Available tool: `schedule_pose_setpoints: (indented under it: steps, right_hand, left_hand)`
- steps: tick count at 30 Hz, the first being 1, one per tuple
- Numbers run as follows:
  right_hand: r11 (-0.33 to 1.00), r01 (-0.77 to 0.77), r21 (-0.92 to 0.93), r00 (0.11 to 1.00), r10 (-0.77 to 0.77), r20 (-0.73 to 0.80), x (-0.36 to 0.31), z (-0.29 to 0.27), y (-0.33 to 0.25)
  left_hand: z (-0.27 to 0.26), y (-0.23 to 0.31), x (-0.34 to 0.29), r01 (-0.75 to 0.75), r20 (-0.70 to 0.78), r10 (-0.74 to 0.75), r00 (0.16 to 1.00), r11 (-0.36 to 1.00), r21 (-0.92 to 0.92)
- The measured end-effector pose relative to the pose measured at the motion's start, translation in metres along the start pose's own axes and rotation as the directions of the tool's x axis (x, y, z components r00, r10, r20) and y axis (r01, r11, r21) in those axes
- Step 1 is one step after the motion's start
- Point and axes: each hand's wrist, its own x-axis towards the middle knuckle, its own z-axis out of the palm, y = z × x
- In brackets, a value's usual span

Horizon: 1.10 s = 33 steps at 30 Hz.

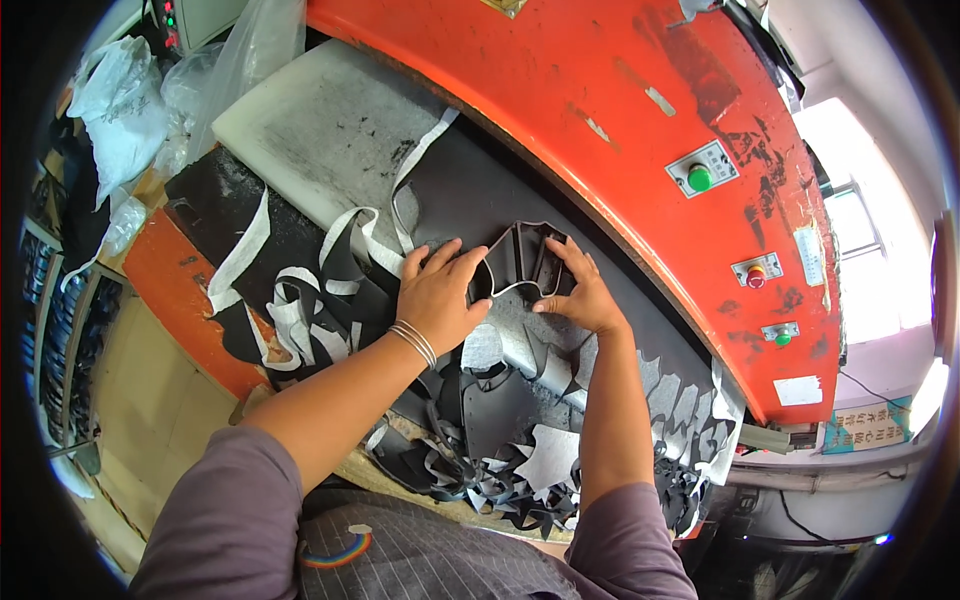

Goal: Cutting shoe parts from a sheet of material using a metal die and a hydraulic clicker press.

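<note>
A metal-walled cutting die (519,255), with an angular outline and inner braces, stands on a black leather-like sheet (460,195). My left hand (438,292), with thin bangles at its wrist, grips the die's left side, its fingertips on the sheet and edge. On the opposite side my right hand (585,295) holds the die, fingers over the far right wall and thumb at the near edge. Black and pale-backed offcuts (300,320) lie left of my left hand. A grey-white cut piece (483,347) sits just below the die.
A large orange-red machine (620,130) spans the far side, bearing green buttons (699,178) and a red button (756,278). A thick whitish board (330,130) lies at the far left. More scraps (545,460) pile along the near edge. Plastic bags (122,115) hang at left.
</note>
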Motion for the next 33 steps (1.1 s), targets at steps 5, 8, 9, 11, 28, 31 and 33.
schedule_pose_setpoints:
  steps: [5,8,9,11,28,31,33]
  right_hand:
    - [0.996,0.071,0.058,0.997,-0.069,-0.035,0.000,0.004,0.013]
    - [0.991,0.124,0.055,0.988,-0.118,-0.100,-0.002,0.011,0.017]
    - [0.985,0.169,0.026,0.976,-0.164,-0.141,-0.003,0.013,0.018]
    - [0.984,0.176,0.033,0.971,-0.168,-0.170,-0.003,0.019,0.017]
    - [0.980,0.200,-0.006,0.946,-0.195,-0.261,-0.005,0.021,0.020]
    - [0.977,0.212,0.018,0.949,-0.202,-0.242,-0.006,0.018,0.024]
    - [0.976,0.214,0.048,0.955,-0.199,-0.219,-0.009,0.013,0.032]
  left_hand:
    - [0.006,0.004,-0.002,0.013,-0.061,-0.013,0.998,1.000,-0.015]
    - [0.010,0.004,-0.003,-0.006,-0.097,0.005,0.995,1.000,-0.015]
    - [0.011,0.004,-0.002,-0.017,-0.125,0.016,0.992,1.000,-0.010]
    - [0.012,0.002,-0.003,-0.026,-0.139,0.024,0.990,1.000,-0.010]
    - [0.025,0.006,-0.003,-0.055,-0.191,0.063,0.979,0.997,0.048]
    - [0.024,0.008,-0.006,-0.047,-0.178,0.059,0.982,0.996,0.073]
    - [0.027,0.012,-0.008,-0.038,-0.168,0.051,0.984,0.996,0.084]
